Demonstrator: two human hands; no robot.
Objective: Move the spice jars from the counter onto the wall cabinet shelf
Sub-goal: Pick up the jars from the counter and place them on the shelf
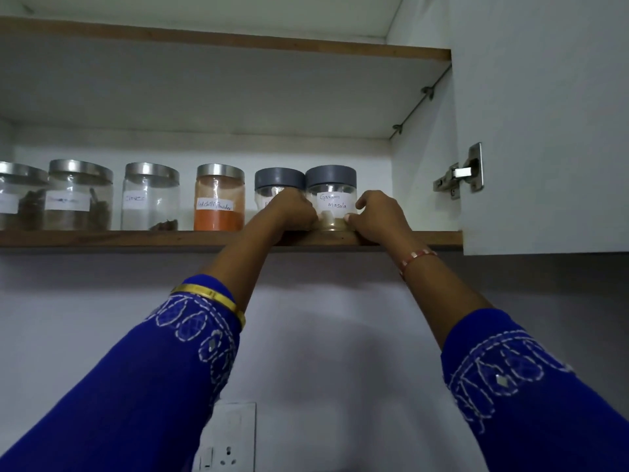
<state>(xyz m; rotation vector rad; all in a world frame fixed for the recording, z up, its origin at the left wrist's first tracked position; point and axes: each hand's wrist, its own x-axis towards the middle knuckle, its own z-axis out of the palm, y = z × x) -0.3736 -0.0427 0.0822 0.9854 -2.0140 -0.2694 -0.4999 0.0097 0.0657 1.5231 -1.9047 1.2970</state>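
Observation:
A garam masala jar [332, 195] with a grey lid stands at the right end of the wall cabinet shelf [102, 239]. My left hand [296, 212] grips its left side and my right hand [376, 216] grips its right side, both low on the jar. Just to its left stands a second grey-lidded jar [277, 183], partly hidden by my left hand. Further left along the shelf are a red chilli powder jar [219, 199], a cloves jar [150, 197] and two more steel-lidded jars [80, 195], [20, 199]. The counter is out of view.
The cabinet door [544, 131] stands open at the right, with its hinge [463, 172] near the shelf end. Another shelf [238, 39] runs above. A wall socket [226, 437] sits below between my arms.

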